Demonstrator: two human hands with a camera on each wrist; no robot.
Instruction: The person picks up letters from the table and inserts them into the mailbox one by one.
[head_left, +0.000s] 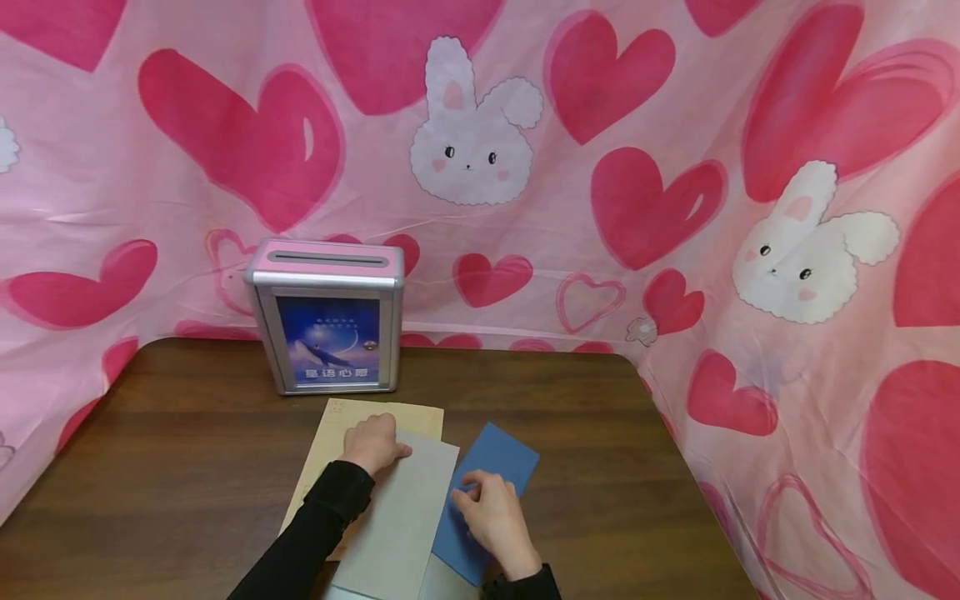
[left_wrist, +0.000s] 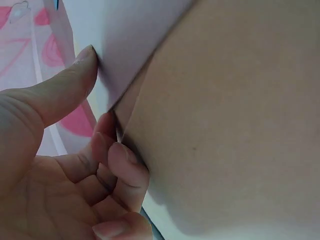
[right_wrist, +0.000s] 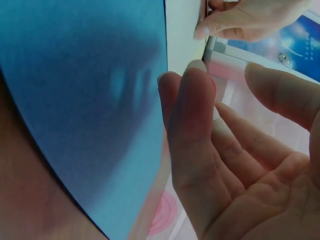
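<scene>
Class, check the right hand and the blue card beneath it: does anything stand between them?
Nothing visible does. The right hand hovers over the blue card, fingers holding nothing; the grey sheet lies to its left.

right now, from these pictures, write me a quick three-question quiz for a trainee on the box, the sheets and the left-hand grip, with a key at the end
1. True or false: the slotted box stands upright on the table.
2. Fill in: in the head view, the blue sheet lies to the ____ of the gray sheet.
3. Which does the left-hand grip hold? A) blue sheet B) gray sheet C) slotted box

Key: 1. True; 2. right; 3. B
</scene>
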